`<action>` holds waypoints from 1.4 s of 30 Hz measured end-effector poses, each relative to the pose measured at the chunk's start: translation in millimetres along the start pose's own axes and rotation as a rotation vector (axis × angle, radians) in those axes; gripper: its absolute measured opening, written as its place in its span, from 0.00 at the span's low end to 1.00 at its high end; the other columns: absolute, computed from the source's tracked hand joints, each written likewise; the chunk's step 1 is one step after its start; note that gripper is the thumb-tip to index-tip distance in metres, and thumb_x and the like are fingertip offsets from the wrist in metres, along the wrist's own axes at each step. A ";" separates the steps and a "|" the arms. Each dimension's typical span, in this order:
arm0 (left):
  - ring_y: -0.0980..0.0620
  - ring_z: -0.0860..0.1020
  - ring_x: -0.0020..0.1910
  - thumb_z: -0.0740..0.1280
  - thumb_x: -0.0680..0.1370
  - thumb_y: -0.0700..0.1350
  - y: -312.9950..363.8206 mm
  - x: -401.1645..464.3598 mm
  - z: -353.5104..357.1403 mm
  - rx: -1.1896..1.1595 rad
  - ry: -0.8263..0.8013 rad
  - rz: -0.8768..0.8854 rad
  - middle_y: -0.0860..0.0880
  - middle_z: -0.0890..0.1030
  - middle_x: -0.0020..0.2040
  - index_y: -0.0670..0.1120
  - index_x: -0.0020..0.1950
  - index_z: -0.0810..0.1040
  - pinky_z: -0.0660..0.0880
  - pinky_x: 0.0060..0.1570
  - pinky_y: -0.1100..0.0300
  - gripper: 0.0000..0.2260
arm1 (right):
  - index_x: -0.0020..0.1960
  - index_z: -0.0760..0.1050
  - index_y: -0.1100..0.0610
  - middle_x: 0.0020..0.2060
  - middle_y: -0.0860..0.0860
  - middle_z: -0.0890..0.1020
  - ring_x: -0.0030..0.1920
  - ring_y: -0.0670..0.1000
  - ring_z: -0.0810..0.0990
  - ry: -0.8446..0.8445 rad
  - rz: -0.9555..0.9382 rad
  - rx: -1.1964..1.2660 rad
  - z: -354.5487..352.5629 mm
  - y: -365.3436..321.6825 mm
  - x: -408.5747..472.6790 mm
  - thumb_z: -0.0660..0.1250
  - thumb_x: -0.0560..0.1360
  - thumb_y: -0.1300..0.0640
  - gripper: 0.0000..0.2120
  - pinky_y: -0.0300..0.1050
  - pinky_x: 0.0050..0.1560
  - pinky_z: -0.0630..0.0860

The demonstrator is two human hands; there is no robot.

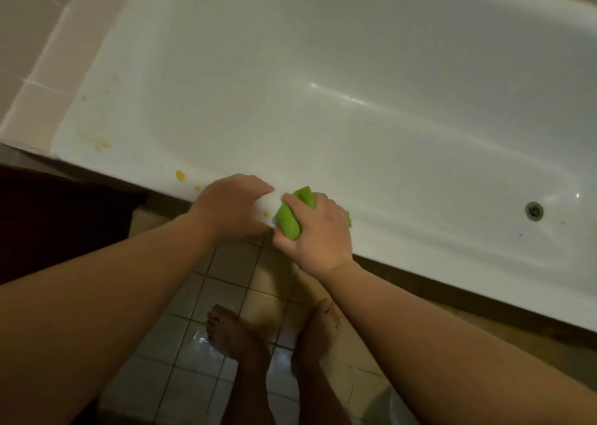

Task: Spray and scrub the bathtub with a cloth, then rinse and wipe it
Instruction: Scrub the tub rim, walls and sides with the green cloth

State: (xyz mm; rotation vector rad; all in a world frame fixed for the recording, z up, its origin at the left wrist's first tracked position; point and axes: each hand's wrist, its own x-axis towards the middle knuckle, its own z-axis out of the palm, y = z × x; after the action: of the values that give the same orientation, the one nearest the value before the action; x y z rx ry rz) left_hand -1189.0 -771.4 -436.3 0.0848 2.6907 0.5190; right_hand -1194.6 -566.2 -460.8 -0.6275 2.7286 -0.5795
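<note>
A white bathtub (pixel 323 101) fills the upper view, its near rim running from the left down to the lower right. My right hand (pixel 318 230) grips a bunched bright green cloth (pixel 289 219) on the near rim. My left hand (pixel 234 204) rests right beside it on the same rim, fingers curled over the rim's edge, holding nothing that I can see. Yellow stains (pixel 180 175) dot the rim just left of my left hand, and more yellow smears (pixel 101 143) lie at the tub's left end.
The drain (pixel 533 211) sits in the tub floor at the right. Wet beige floor tiles (pixel 206 353) lie below the rim, with my bare feet (pixel 232 334) on them. A dark cabinet (pixel 58 224) stands at the left, a tiled ledge (pixel 42 78) behind the tub's end.
</note>
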 end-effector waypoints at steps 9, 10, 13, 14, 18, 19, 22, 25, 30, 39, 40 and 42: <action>0.45 0.78 0.63 0.80 0.68 0.59 -14.8 -2.2 -1.1 -0.025 0.000 0.072 0.48 0.80 0.65 0.47 0.72 0.77 0.74 0.63 0.49 0.36 | 0.70 0.76 0.46 0.55 0.53 0.79 0.54 0.57 0.76 0.036 0.082 -0.016 -38.3 99.4 -65.2 0.69 0.71 0.41 0.28 0.55 0.54 0.74; 0.45 0.78 0.63 0.80 0.68 0.59 -16.3 -2.5 -0.2 -0.030 0.009 0.074 0.48 0.80 0.65 0.47 0.72 0.77 0.74 0.63 0.49 0.36 | 0.70 0.76 0.46 0.54 0.53 0.79 0.54 0.57 0.75 0.050 0.110 -0.041 -40.6 103.0 -71.0 0.68 0.72 0.40 0.28 0.54 0.55 0.73; 0.45 0.77 0.63 0.80 0.68 0.60 -19.6 -1.9 2.9 -0.022 0.011 0.088 0.48 0.79 0.65 0.47 0.72 0.76 0.73 0.63 0.51 0.36 | 0.69 0.76 0.46 0.55 0.54 0.77 0.57 0.57 0.73 0.098 0.251 -0.058 -30.7 82.1 -68.5 0.67 0.73 0.40 0.26 0.53 0.59 0.69; 0.46 0.76 0.64 0.79 0.69 0.61 -20.7 -1.2 3.3 -0.014 0.002 0.095 0.49 0.79 0.65 0.47 0.73 0.75 0.72 0.63 0.51 0.36 | 0.68 0.76 0.46 0.55 0.54 0.77 0.57 0.57 0.73 0.113 0.277 -0.041 -24.1 67.2 -60.4 0.67 0.73 0.40 0.25 0.54 0.59 0.68; 0.48 0.75 0.64 0.75 0.71 0.63 -30.4 4.9 -2.6 0.058 -0.062 0.133 0.51 0.77 0.66 0.50 0.74 0.73 0.69 0.63 0.54 0.35 | 0.68 0.77 0.48 0.55 0.52 0.77 0.56 0.55 0.74 0.114 0.254 0.086 -6.0 6.2 -18.2 0.65 0.75 0.42 0.24 0.54 0.61 0.69; 0.48 0.75 0.63 0.74 0.71 0.64 -34.0 6.0 -7.0 0.109 -0.071 0.149 0.51 0.78 0.65 0.51 0.73 0.73 0.68 0.62 0.54 0.34 | 0.69 0.77 0.48 0.56 0.52 0.77 0.57 0.55 0.74 0.116 0.269 0.139 -3.7 -4.9 -9.6 0.64 0.75 0.43 0.24 0.53 0.62 0.68; 0.49 0.77 0.58 0.72 0.70 0.67 -51.0 4.2 -22.8 0.208 -0.053 0.161 0.53 0.80 0.60 0.53 0.69 0.76 0.67 0.60 0.54 0.31 | 0.71 0.74 0.45 0.60 0.50 0.74 0.60 0.53 0.75 0.141 0.298 0.293 3.3 -28.8 9.4 0.63 0.77 0.43 0.23 0.55 0.67 0.70; 0.48 0.76 0.64 0.75 0.68 0.65 -77.1 -7.8 -29.1 0.165 0.014 0.169 0.51 0.80 0.65 0.50 0.72 0.75 0.61 0.72 0.53 0.36 | 0.73 0.71 0.43 0.63 0.49 0.71 0.61 0.52 0.74 0.126 0.226 0.378 12.6 -54.6 26.0 0.64 0.78 0.42 0.23 0.58 0.66 0.73; 0.44 0.72 0.72 0.82 0.61 0.63 -127.1 -32.3 -30.3 0.168 0.097 0.114 0.45 0.76 0.71 0.43 0.76 0.70 0.57 0.77 0.41 0.50 | 0.72 0.73 0.45 0.58 0.54 0.77 0.57 0.56 0.75 0.023 0.005 0.089 39.0 -106.9 52.7 0.65 0.76 0.36 0.27 0.55 0.59 0.72; 0.48 0.68 0.74 0.73 0.71 0.69 -165.6 -24.7 -48.5 0.137 -0.004 0.076 0.50 0.72 0.75 0.48 0.78 0.68 0.58 0.77 0.49 0.42 | 0.68 0.77 0.49 0.51 0.53 0.80 0.50 0.56 0.76 0.105 0.059 -0.002 25.2 -40.3 13.8 0.66 0.73 0.38 0.27 0.56 0.51 0.75; 0.48 0.67 0.75 0.72 0.72 0.69 -167.5 -23.7 -49.4 0.141 -0.014 0.078 0.51 0.71 0.76 0.49 0.79 0.67 0.55 0.78 0.49 0.42 | 0.68 0.77 0.49 0.51 0.53 0.80 0.50 0.56 0.76 0.115 0.092 -0.019 25.4 -36.4 10.1 0.66 0.73 0.38 0.27 0.56 0.52 0.75; 0.49 0.65 0.77 0.71 0.72 0.70 -170.8 -21.9 -51.1 0.141 -0.030 0.081 0.52 0.69 0.78 0.50 0.80 0.66 0.52 0.80 0.49 0.42 | 0.69 0.76 0.48 0.51 0.53 0.79 0.51 0.56 0.76 0.132 0.153 -0.033 29.1 -42.5 12.4 0.64 0.74 0.36 0.27 0.55 0.54 0.73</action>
State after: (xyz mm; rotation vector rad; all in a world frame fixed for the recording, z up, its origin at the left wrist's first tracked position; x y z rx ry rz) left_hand -1186.4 -950.6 -447.6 0.2396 2.6999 0.3484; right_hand -1180.0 -616.3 -469.9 -0.3955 2.8826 -0.5574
